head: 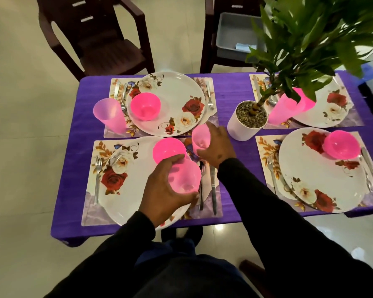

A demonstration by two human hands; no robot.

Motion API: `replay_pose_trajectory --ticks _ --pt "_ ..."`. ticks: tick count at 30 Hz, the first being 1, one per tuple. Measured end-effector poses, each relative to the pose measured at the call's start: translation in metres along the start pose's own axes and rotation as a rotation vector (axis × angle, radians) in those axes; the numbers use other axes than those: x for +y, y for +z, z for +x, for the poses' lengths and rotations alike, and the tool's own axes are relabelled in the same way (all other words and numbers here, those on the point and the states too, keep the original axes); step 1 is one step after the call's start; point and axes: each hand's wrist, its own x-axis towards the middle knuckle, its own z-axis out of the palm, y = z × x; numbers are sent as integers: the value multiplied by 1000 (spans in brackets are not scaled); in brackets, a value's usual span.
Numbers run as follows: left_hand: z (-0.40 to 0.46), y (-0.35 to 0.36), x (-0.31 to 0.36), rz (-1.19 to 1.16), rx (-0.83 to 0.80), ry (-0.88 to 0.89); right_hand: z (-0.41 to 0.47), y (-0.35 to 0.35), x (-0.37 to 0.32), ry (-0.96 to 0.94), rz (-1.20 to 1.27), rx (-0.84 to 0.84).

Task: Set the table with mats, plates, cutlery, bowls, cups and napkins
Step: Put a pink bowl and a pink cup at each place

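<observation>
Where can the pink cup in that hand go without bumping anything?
The near-right mat has no cup; its strip beside the fork looks free, as does the purple cloth left of it. Around the white plant pot and right hand it's crowded.

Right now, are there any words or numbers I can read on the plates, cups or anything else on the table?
None: no readable words or numbers in this picture.
Near-left plate: only rose pictures.
Pink cup in the left hand: plain.
Knife handle: small dark mark, too blurred to read.
</observation>
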Motion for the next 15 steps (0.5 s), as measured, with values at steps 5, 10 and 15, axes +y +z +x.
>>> replay_pose_trajectory --ticks 5,10,15 --pt "5 4 3 -3 -13 16 2 -1 -1 -3 -33 -24" --pt "11 7 9 0 -27 29 0 -4 0 -9 -68 -37" --pt "15 9 6 22 -44 65 -11 -25 1 14 -59 5"
